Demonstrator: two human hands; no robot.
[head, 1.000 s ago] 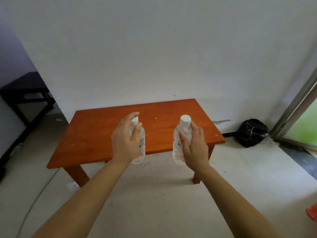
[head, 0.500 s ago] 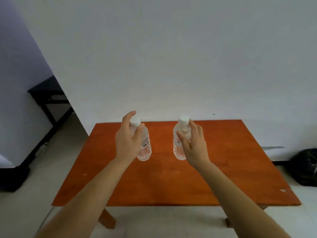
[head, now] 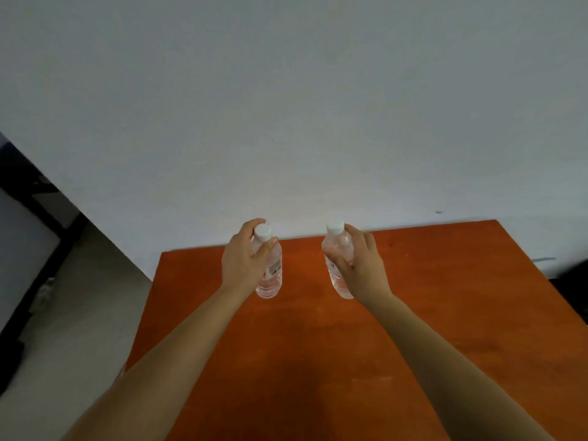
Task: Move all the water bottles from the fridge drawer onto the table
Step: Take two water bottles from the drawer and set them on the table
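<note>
Table (head: 429, 313) orange wood | left hand (head: 243, 265) grips clear ribbed left bottle (head: 273, 278) | right hand (head: 362, 268) grips right bottle (head: 338, 249)

Print on the bottle label (head: 275, 268) is too blurred to read.

Bare arms
We are showing both forearms, left hand (head: 245, 262) and right hand (head: 362, 270) fully bare.

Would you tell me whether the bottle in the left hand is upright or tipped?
Upright: the left bottle has its white cap on top and its base toward the table, gripped by the left hand.
</note>
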